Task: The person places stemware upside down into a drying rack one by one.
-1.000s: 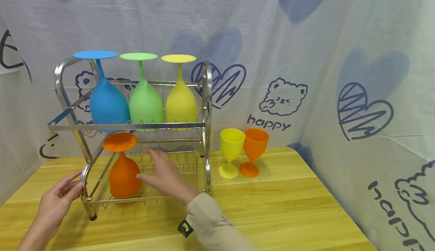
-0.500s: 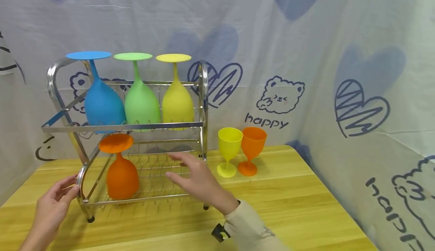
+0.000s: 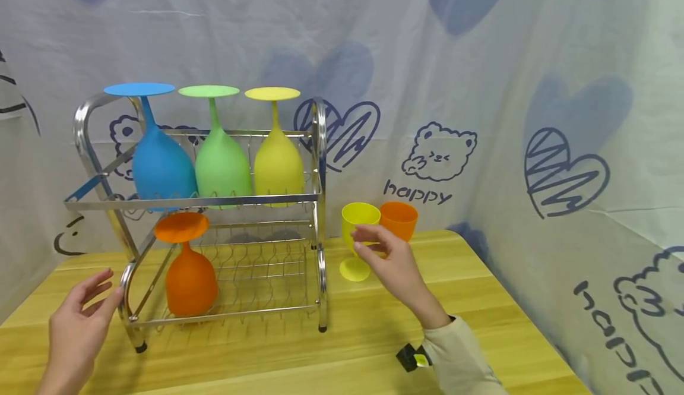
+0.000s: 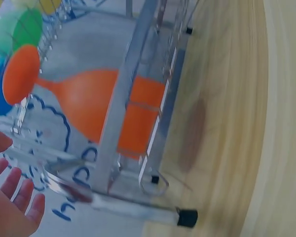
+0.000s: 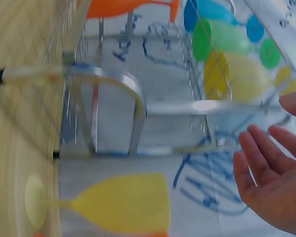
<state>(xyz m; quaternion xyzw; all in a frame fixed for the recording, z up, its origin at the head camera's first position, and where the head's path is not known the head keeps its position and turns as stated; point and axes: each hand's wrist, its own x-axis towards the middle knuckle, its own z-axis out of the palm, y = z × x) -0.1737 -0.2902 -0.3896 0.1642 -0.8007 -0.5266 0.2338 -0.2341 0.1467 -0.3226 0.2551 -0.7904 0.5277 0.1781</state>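
My right hand (image 3: 392, 267) is in front of the upright yellow goblet (image 3: 350, 220) and the orange goblet (image 3: 398, 219), overlapping both in the head view. Its fingers are loosely bent, and nothing is in them; in the right wrist view the yellow goblet (image 5: 128, 202) stands apart from them. My left hand (image 3: 77, 329) is beside the left front leg of the metal rack (image 3: 230, 316), fingers relaxed and holding nothing. On the rack's lower tier an orange goblet (image 3: 190, 282) stands upside down. Blue (image 3: 162, 166), green (image 3: 222, 166) and yellow (image 3: 278, 166) goblets sit inverted along the upper tier.
A wooden table (image 3: 342, 347) carries the rack and the two upright goblets at its right. Behind hangs a pale curtain (image 3: 454, 86) printed with hearts and bears. A small black device (image 3: 413, 357) is at my right sleeve (image 3: 462, 356).
My right hand has moved from beside the lower orange goblet, rightward out of the rack, to the upright goblets. My left hand has come slightly away from the rack's leg.
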